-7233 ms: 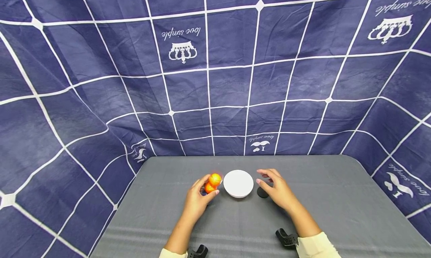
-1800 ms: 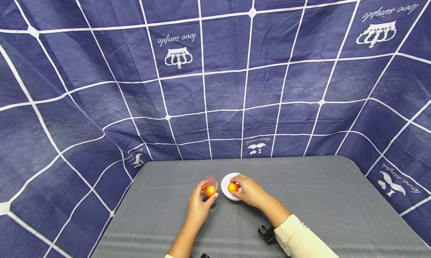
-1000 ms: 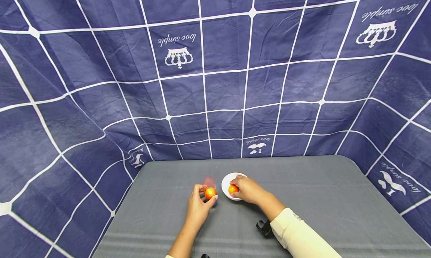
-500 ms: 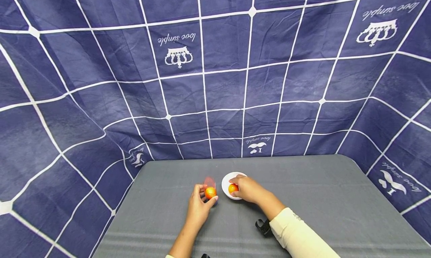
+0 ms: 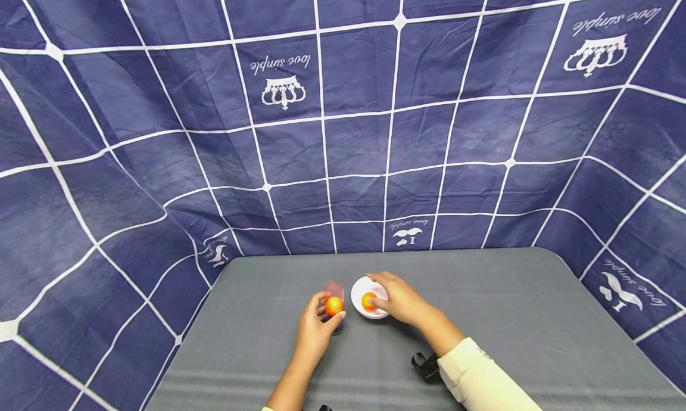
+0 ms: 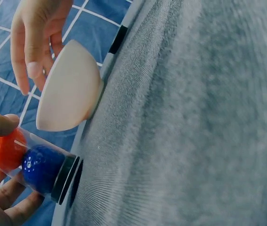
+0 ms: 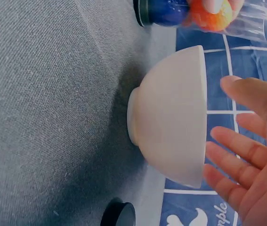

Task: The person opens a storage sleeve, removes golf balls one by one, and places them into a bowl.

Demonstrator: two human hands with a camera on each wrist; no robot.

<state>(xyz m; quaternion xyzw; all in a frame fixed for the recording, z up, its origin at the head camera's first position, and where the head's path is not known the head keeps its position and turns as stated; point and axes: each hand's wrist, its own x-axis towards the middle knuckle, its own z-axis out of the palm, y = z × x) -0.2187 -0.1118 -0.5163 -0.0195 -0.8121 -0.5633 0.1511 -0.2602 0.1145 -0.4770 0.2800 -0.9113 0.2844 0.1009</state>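
Observation:
My left hand [image 5: 327, 309] grips a clear plastic tube [image 5: 334, 307] that stands upright on the grey table [image 5: 514, 321]. The tube [image 6: 27, 157] holds an orange ball [image 6: 5, 149] above a blue ball [image 6: 41, 167], over a black base. Right beside it sits a white bowl [image 5: 359, 290] with one orange ball [image 5: 368, 301] lying in it. My right hand [image 5: 382, 292] hovers over the bowl's right rim. Its fingers [image 7: 239, 150] are spread and relaxed next to the bowl [image 7: 171, 127] and hold nothing.
A black round lid [image 7: 119, 214] lies on the table just behind the bowl; in the head view my right hand hides it. Blue checked cloth [image 5: 343, 131] hangs behind and beside the table. A black wrist mount [image 5: 427, 366] sits at my right cuff.
My right hand has let go of the orange ball, which now lies in the bowl, and its fingers have opened and drawn slightly right. The left hand and tube have not moved.

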